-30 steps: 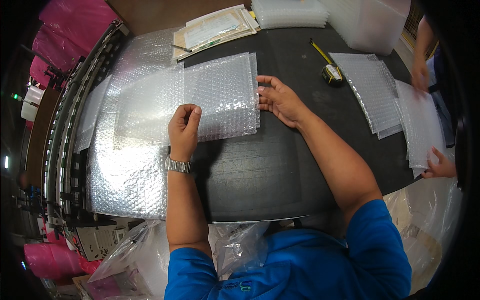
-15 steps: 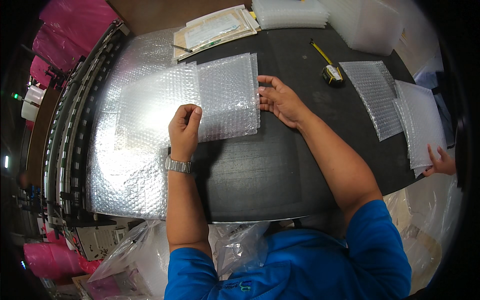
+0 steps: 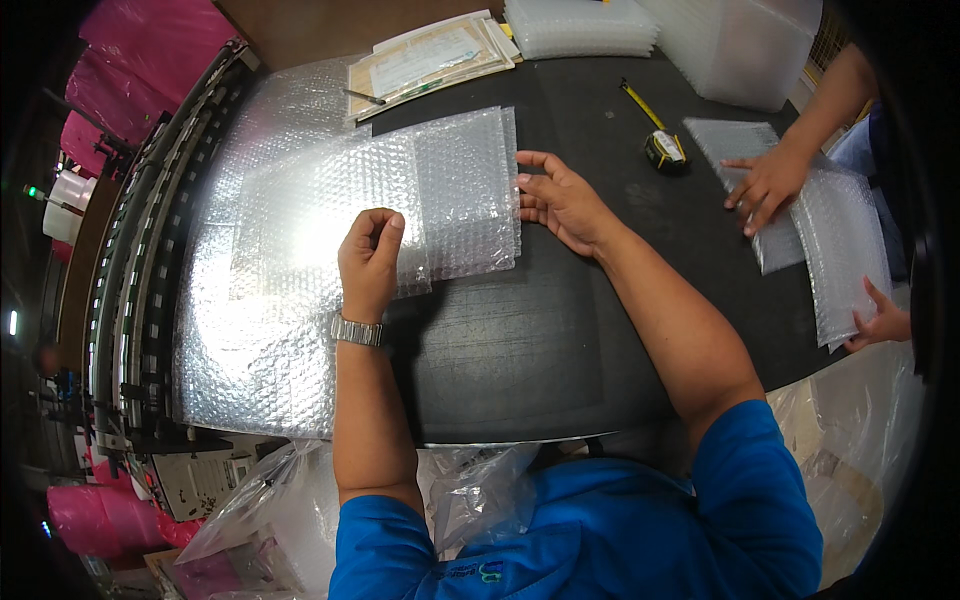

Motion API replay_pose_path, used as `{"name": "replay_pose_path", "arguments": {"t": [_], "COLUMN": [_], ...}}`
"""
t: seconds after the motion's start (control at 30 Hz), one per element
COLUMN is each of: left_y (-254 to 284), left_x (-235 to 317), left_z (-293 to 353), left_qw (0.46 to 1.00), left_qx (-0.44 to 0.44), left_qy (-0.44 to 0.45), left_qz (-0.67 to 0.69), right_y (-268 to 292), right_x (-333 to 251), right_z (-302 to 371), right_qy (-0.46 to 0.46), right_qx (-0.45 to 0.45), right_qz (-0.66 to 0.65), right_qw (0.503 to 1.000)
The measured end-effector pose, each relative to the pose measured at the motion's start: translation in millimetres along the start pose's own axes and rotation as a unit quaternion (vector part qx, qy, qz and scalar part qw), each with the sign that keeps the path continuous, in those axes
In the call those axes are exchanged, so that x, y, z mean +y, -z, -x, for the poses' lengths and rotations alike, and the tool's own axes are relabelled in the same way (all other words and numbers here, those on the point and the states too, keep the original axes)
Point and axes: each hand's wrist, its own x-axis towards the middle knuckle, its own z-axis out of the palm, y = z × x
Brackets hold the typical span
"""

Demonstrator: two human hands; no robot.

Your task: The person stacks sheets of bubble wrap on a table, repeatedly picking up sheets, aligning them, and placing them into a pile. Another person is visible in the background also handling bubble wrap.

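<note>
Clear bubble wrap sheets (image 3: 470, 190) lie overlapped on the black table, their right edges slightly staggered. My left hand (image 3: 368, 255), with a metal watch on its wrist, is over the left part of the bubble wrap. Its fingers are curled in toward the thumb, and I see nothing between them. At the right edge of the sheets, my right hand (image 3: 565, 205) has its fingers apart and bent, fingertips at the edge without gripping it. Beneath, a wider bubble wrap web (image 3: 260, 370) spreads to the left and catches a bright glare.
A roller machine (image 3: 140, 270) borders the table (image 3: 500, 370) on the left. Papers (image 3: 430, 60) with a pen, stacked bubble wrap (image 3: 580, 30) and a tape measure (image 3: 664, 150) lie farther back. At right, a co-worker's hands (image 3: 770, 185) rest on more bubble wrap (image 3: 845, 245).
The upper bubble wrap sheet has slid rightward beneath my left hand, over the lower ones. My hands have stayed in place. A co-worker's second hand has come in at the right.
</note>
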Motion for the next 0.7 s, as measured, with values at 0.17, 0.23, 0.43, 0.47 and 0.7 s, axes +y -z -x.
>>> {"name": "replay_pose_path", "arguments": {"t": [0.17, 0.23, 0.43, 0.47, 0.7], "left_y": [-0.5, -0.6, -0.1, -0.5, 0.3], "left_x": [-0.3, -0.1, 0.3, -0.2, 1.6], "left_z": [-0.1, 0.2, 0.4, 0.1, 0.8], "left_qw": [1.0, 1.0, 1.0, 1.0, 1.0], "left_qx": [-0.001, -0.001, -0.003, -0.004, -0.005], "left_qy": [0.002, 0.002, 0.006, 0.006, 0.01], "left_qz": [0.006, 0.001, 0.006, 0.009, 0.009], "right_y": [0.7, 0.2, 0.1, 0.3, -1.4], "right_x": [-0.1, -1.3, -0.8, -0.8, -1.7], "right_z": [0.1, 0.5, 0.1, 0.3, 1.1], "right_qy": [0.001, 0.003, 0.004, 0.004, 0.003], "right_qx": [-0.005, -0.005, -0.004, -0.002, 0.001], "right_qz": [-0.002, 0.005, 0.009, 0.009, 0.016], "right_qw": [1.0, 1.0, 1.0, 1.0, 1.0]}}
